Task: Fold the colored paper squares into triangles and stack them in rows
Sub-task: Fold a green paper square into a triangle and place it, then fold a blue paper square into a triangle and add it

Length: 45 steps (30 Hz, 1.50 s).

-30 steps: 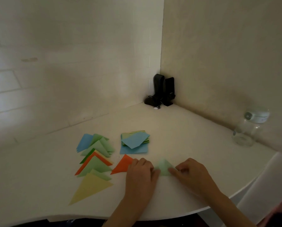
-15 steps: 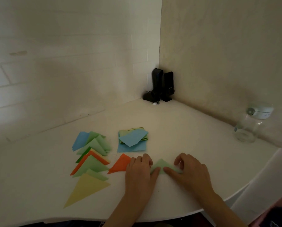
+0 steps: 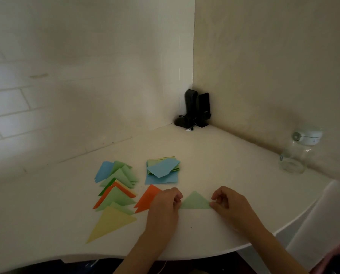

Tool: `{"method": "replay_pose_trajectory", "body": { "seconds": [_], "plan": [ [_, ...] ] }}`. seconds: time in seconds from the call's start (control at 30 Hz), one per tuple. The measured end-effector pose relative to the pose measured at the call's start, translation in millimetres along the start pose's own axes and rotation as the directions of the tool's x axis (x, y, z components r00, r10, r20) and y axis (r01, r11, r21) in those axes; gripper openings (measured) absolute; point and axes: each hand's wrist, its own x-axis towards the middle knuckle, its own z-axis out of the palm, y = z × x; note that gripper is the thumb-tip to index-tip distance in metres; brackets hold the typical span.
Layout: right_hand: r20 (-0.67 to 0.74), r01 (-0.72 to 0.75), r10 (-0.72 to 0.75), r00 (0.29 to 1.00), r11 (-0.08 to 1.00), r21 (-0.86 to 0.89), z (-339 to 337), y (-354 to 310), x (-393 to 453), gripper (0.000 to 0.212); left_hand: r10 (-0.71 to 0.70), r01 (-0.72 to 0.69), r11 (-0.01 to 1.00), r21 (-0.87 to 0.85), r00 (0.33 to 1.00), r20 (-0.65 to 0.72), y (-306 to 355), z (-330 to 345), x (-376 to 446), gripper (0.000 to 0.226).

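- Hands work at the near edge of the white desk (image 3: 214, 155): the left hand (image 3: 165, 204) and the right hand (image 3: 232, 204) sit at either end of a light green triangle (image 3: 194, 201).
- Left hand, fingers curled, pinches the triangle's left corner; right hand, fingers curled, pinches its right corner.
- Light green triangle lies flat on the desk, point facing away from the person.
- Orange triangle (image 3: 147, 199) lies just left of the left hand, partly under it.
- Row of folded triangles (image 3: 115, 192) runs further left, ending near the person in a yellow triangle (image 3: 109, 224).
- Stack of unfolded paper squares (image 3: 162, 171) sits beyond the hands.
- Black speakers (image 3: 196, 109) stand in the corner; a clear jar (image 3: 297, 153) stands far right.
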Motion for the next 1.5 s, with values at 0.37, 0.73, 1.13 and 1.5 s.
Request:
{"method": "replay_pose_trajectory", "body": {
  "seconds": [0.37, 0.73, 1.13, 1.5],
  "plan": [
    [-0.025, 0.003, -0.003, 1.0, 1.0, 0.004, 1.1, -1.7, -3.4, 0.017, -0.17, 0.143, 0.97, 0.195, 0.977, 0.13, 34.8, 13.8, 6.9, 0.034],
    [-0.15, 0.018, -0.016, 0.989, 1.0, 0.013, -3.0, -6.9, -1.6, 0.009, -0.16, 0.153, 0.986, -0.066, 0.979, -0.125, -2.6, -28.1, 1.4, 0.012],
    [0.002, 0.411, -0.414, 0.91, 0.903, -0.125, 55.2, -63.6, 80.6, 0.035, -0.194, 0.211, 0.968, 0.134, 0.972, -0.13, -46.5, -50.8, -6.2, 0.01],
    [-0.064, 0.325, -0.371, 0.926, 0.873, -0.364, 93.5, -81.2, 99.6, 0.014, -0.149, 0.159, 0.981, 0.106, 0.984, -0.096, -55.5, -47.4, -0.8, 0.023]
  ]
}}
